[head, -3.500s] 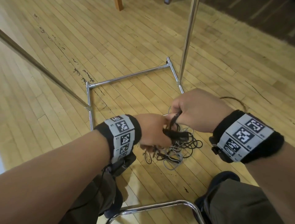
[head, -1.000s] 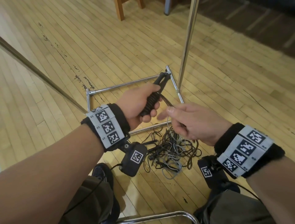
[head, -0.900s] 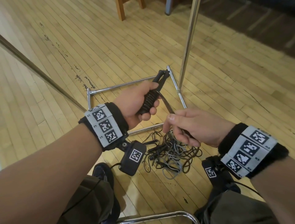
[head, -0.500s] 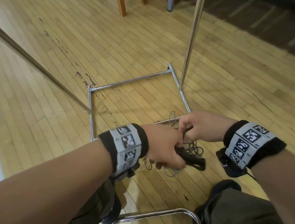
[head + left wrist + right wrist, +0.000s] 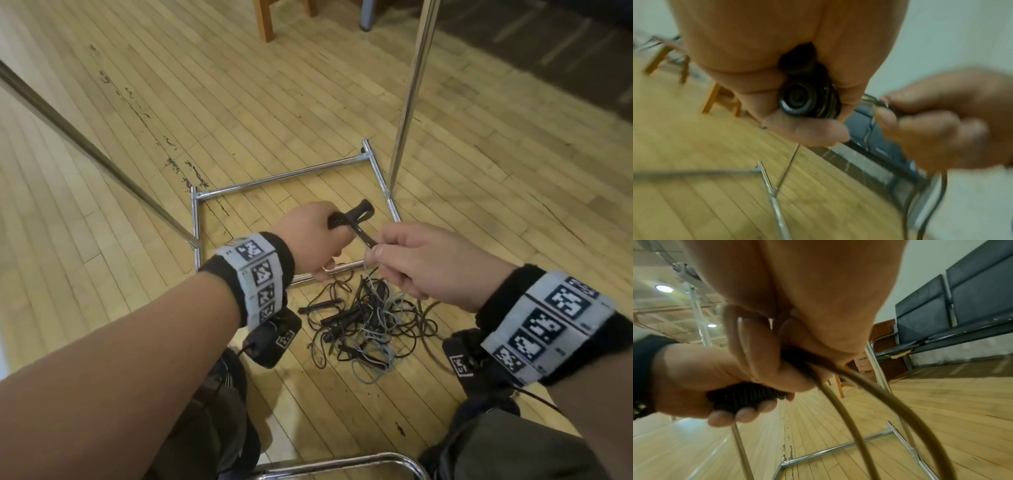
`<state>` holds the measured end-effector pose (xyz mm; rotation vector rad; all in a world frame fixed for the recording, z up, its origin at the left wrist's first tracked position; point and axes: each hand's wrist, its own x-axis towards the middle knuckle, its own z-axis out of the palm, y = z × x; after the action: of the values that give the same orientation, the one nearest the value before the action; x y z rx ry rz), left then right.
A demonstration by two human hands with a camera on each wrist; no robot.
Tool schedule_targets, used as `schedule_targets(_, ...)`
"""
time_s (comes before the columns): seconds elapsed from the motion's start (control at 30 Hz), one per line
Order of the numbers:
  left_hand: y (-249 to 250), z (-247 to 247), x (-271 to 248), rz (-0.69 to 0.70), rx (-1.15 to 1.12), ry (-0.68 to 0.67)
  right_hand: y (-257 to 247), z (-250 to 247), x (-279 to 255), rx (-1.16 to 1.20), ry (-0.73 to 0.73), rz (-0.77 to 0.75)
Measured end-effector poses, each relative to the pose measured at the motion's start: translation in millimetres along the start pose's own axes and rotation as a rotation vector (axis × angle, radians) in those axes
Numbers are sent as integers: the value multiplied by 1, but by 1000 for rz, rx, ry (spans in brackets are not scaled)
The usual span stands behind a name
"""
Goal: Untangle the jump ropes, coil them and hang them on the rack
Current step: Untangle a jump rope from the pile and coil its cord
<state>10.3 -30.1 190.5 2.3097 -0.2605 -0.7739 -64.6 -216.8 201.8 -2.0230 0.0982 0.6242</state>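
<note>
The left hand (image 5: 310, 236) is wrapped around a black ribbed jump-rope handle (image 5: 349, 216), whose free end sticks out of the fist toward 2 o'clock. Just beside it at 3 o'clock, the right hand (image 5: 424, 263) pinches the dark cord (image 5: 363, 236) between thumb and curled fingers, close to where it leaves the handle; from there the cord drops toward 6 o'clock. The tangled ropes (image 5: 370, 329), black and grey, lie heaped on the wooden floor (image 5: 239, 102) below both hands, at the near edge of the chrome rack base (image 5: 284, 178), whose upright pole (image 5: 409, 96) rises at 1 o'clock.
</note>
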Motion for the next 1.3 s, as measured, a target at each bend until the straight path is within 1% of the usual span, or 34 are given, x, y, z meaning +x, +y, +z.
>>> schedule_targets(0.07,-2,-4,1,-46,-306,-80,4,-1,-1,25,-79,37)
schedule_targets(0.1,-2,-6,1,-52,-402,-125,7,-2,-2,3,-119,44)
schedule_targets(0.2,-1,-9,-2,-18,-569,-222,16,2,-2,-41,-201,49)
schedule_targets(0.27,3,-9,-5,17,-637,-268,19,5,1,36,-215,52)
schedule_targets(0.37,8,-6,-9,75,-654,-346,21,3,6,104,-247,39)
schedule_targets(0.43,9,-4,-13,133,-623,-456,22,-2,5,79,-273,22)
schedule_targets(0.47,10,-2,-16,158,-605,-531,21,-7,4,23,-260,7)
schedule_targets(0.53,10,4,-21,181,-537,-682,22,-16,4,-80,-178,-8)
schedule_targets(0.6,10,11,-24,156,-363,-743,22,-22,4,-109,-52,10)
schedule_targets(0.67,7,18,-26,127,-115,-737,20,-20,7,-229,41,-13)
schedule_targets(0.7,6,20,-26,113,-10,-720,18,-16,8,-312,59,-29)
schedule_targets(0.77,5,24,-27,103,127,-659,13,-8,8,-455,73,-40)
schedule_targets(0.83,6,27,-24,111,188,-582,8,-7,7,-532,112,-32)
schedule_targets(0.93,6,30,-19,90,182,-475,-3,-7,3,-622,150,-64)
schedule_targets(1.03,5,30,-13,35,120,-418,-11,-2,-4,-777,149,-125)
schedule_targets(1.07,5,30,-11,13,76,-396,-13,0,-7,-807,152,-143)
schedule_targets(1.13,5,27,-7,-19,-41,-308,-15,2,-11,-815,171,-173)
schedule_targets(1.2,5,21,-3,-33,-216,-230,-15,2,-13,-741,199,-207)
schedule_targets(1.23,5,17,-2,-39,-322,-219,-15,2,-14,-677,217,-219)
schedule_targets(1.3,7,10,-1,-45,-530,-243,-12,1,-15,-522,244,-230)
